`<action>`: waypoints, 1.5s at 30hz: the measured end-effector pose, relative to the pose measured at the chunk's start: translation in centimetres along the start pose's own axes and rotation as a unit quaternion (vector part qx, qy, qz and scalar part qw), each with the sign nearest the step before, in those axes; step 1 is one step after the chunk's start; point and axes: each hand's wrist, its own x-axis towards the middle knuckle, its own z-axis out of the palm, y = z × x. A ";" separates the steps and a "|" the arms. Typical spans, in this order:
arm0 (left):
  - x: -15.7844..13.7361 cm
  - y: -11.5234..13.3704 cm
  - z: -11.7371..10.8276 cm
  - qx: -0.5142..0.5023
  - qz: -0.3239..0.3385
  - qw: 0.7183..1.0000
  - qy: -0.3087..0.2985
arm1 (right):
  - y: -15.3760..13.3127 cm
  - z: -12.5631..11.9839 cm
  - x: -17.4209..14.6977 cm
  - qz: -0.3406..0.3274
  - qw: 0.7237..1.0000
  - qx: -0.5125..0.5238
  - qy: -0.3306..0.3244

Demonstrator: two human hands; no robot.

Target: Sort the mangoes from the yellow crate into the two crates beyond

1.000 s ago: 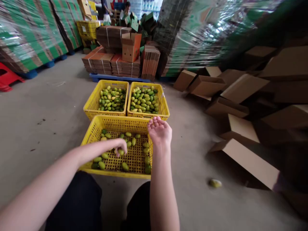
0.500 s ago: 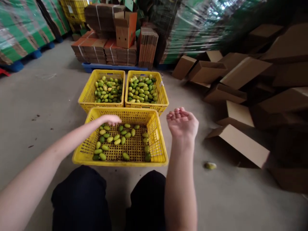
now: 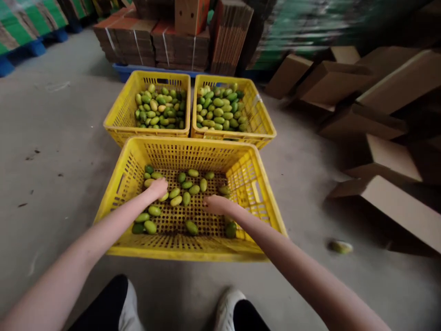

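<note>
In the yellow perforated plastic crate (image 3: 186, 254), one green oval fruit (image 3: 186, 198) lies between the left hand (image 3: 159, 187) and right hand (image 3: 216, 204), long axis pointing fore-and-aft — both hands curled, whether gripping cannot be told.

No legible txt, nos., brands or signs in view. R rear yellow crate (image 3: 234, 134) has a small pale patch (image 3: 258, 98) on its R side, poss. a label, but too small to read. L rear crate (image 3: 148, 132) & front crate (image 3: 186, 254): nil legible. Orange carton (image 3: 191, 20), top ctr, cut by frame edge: no readable print. Strapped flat cartons (image 3: 127, 41) alongside: ditto. Green wrapped stack (image 3: 310, 32), upper R: blurred, can't make out any wording. Loose brown cartons (image 3: 403, 209), R: nil readable.
</note>
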 end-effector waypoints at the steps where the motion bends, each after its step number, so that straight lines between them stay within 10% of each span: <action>1: 0.0 -0.6 0.2 0.016 0.012 1.000 -0.009 | 0.3 1.1 1.0 0.010 1.000 -0.023 -0.004; 8: -1.4 -1.7 1.1 0.076 0.072 0.989 -0.109 | 3.7 1.6 1.3 0.060 0.981 -0.155 -0.100; 17: -0.9 0.1 2.4 0.140 0.085 0.977 -0.138 | 6.9 -2.1 2.3 0.158 0.946 -0.284 -0.007; 29: 3.8 -0.2 -6.6 0.217 -0.064 0.971 -0.079 | 6.3 0.8 4.8 0.070 0.927 -0.368 -0.012; 45: 1.2 -4.0 -1.3 0.198 -0.118 0.973 0.028 | 6.8 0.8 4.1 0.097 0.924 -0.368 -0.036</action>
